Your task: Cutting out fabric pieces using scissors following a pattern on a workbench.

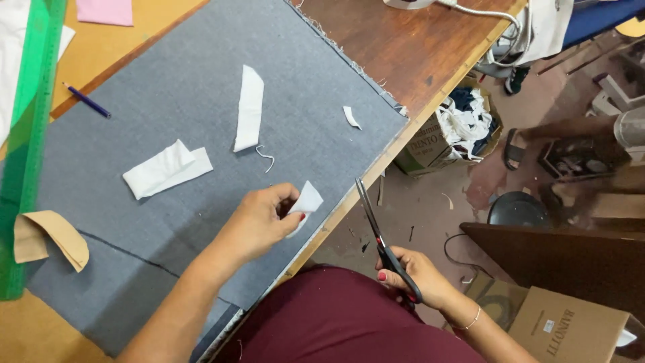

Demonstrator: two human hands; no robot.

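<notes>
You are pinching a small white fabric scrap (308, 200) between the thumb and fingers of your left hand (259, 222), holding it right at the near edge of the table (430, 54). Your right hand (420, 275) is gripping the black-handled scissors (379, 235) off that edge, over your lap, with the blades nearly closed and pointing up toward the scrap.

The scrap is tiny, so your fingertips are sitting very close to wherever the blades would be biting; a hurried snip could be nicking a finger. Because you are holding it at the edge, the piece could also be slipping from the pinch and dropping to the floor (430, 202), which is already carrying offcuts. The scissor tips are hovering above your lap, so a loose grip would be risky there too.

Further in, a grey cloth (188, 87) is covering most of the table. On it are lying a folded white piece (166, 169), a long white strip (249, 107), a small white sliver (351, 117) toward the right edge, and a tan paper piece (50, 236) at the left. A blue pencil (87, 101) and a green ruler (30, 128) are resting along the left side, with a pink sheet (105, 11) at the far edge.

Beyond the table, a cardboard box of fabric scraps (457, 131) is standing on the floor, another carton (571, 329) is sitting near your right side, and a sandal (514, 149) is lying further out.
</notes>
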